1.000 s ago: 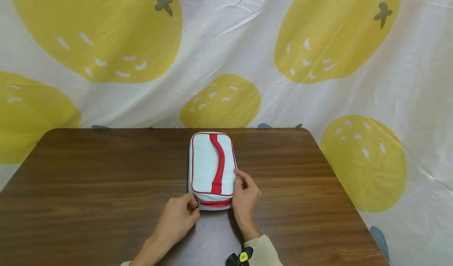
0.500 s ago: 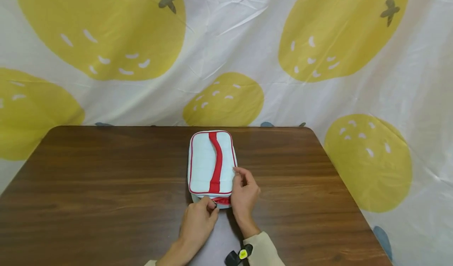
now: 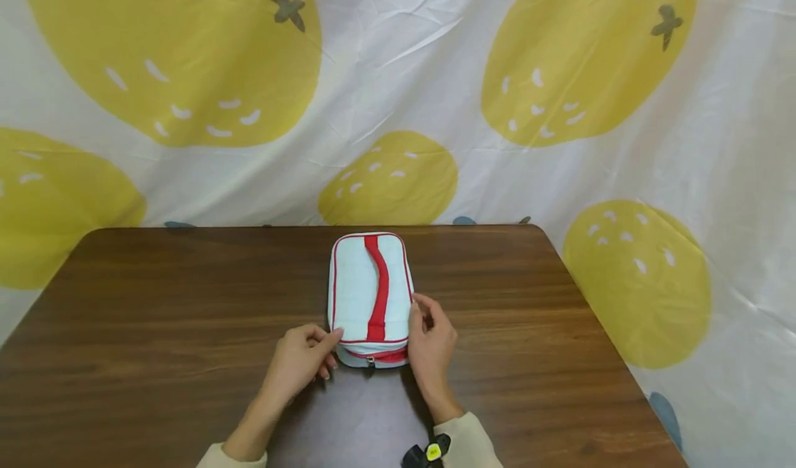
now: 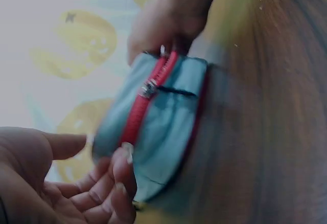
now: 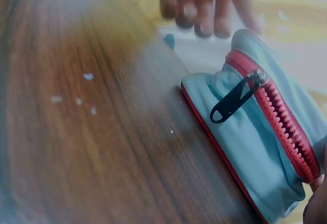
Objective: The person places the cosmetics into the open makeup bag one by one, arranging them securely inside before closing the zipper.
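Observation:
A pale blue zippered pouch [image 3: 354,288] with red piping lies on the table, a red strap handle [image 3: 380,295] along its top. My right hand [image 3: 432,343] grips its right side near the front corner. At the front left corner is my left hand [image 3: 298,357], thumb tip right at the edge, fingers loose and holding nothing. The black zipper pull [image 5: 232,101] hangs free from its slider, midway along the front end. Between slider and right hand the red zipper teeth [image 5: 281,116] stand parted; on the left-hand side they are joined.
The brown wooden table [image 3: 186,316] extends to both sides of the pouch. Behind it hangs a white curtain [image 3: 398,74] with large yellow fruit prints. A black strap device with a yellow label [image 3: 433,451] is on the right wrist.
My left hand pulled the zipper slider rightward from the front left corner to the middle, then let go and moved back left. My right hand has stayed on the pouch's right side.

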Tool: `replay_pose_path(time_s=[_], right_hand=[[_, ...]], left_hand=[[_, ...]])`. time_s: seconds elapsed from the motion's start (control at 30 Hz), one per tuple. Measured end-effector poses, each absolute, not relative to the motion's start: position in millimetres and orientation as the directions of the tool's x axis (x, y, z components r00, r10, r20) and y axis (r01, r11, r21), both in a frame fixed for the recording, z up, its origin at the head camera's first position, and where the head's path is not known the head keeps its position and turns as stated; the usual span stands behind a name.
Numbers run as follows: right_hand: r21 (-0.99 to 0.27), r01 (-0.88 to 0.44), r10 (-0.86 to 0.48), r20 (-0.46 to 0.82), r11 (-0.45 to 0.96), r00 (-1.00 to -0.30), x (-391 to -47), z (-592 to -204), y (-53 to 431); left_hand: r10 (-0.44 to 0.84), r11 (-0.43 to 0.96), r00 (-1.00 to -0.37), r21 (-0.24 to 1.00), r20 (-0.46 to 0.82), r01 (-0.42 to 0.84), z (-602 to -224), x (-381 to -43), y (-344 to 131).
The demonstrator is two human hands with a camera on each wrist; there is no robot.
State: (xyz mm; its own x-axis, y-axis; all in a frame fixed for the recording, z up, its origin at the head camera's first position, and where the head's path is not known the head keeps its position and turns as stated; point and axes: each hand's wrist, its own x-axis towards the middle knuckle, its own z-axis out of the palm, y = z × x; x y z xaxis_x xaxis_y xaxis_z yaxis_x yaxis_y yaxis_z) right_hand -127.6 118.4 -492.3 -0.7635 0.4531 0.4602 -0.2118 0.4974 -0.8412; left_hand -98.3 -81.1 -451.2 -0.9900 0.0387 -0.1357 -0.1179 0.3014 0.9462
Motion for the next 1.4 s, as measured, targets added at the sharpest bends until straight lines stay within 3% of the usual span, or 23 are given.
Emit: replay_pose_path(time_s=[0.13,0.27,0.5,0.6,0.87,1.23,1.4], right_hand=[[-0.826,-0.228,0.41,0.471,0.515,-0.781,-126.2,-490.6,118.8],[-0.802,-0.304,0.355,0.522,0.515,-0.775,-118.8,-490.4,117.3],[-0.694,-0.491,0.343,0.702,0.526,-0.624,-100.2,-488.1,111.6],[-0.665,-0.536,0.314,0.733,0.52,-0.603,-90.8,-477.8,101.0],[-0.639,-0.636,0.191,0.755,0.433,-0.628,-73.3,-470.0,73.1],[-0.714,-0.526,0.197,0.661,0.462,-0.724,-75.3,-506.9,77.0],[-0.724,-0.502,0.213,0.647,0.474,-0.732,-73.6,-507.6,78.2]], left_hand=[[0.035,0.161,-0.986,0.975,-0.163,-0.155,-460.7,-108.3,-78.2],[-0.016,0.058,-0.994,0.992,-0.113,-0.113,-462.8,-111.9,-73.7],[-0.124,-0.084,-0.991,0.995,-0.056,-0.045,-460.7,-114.2,-68.7],[-0.174,-0.137,-0.982,0.989,-0.074,-0.05,-460.1,-114.3,-67.6],[-0.239,-0.217,-0.966,0.975,-0.097,-0.044,-455.7,-110.7,-67.1],[-0.293,-0.308,-0.953,0.951,-0.077,0.018,-459.7,-102.1,-53.9],[-0.292,-0.338,-0.954,0.941,-0.075,0.029,-462.5,-100.7,-49.2]])
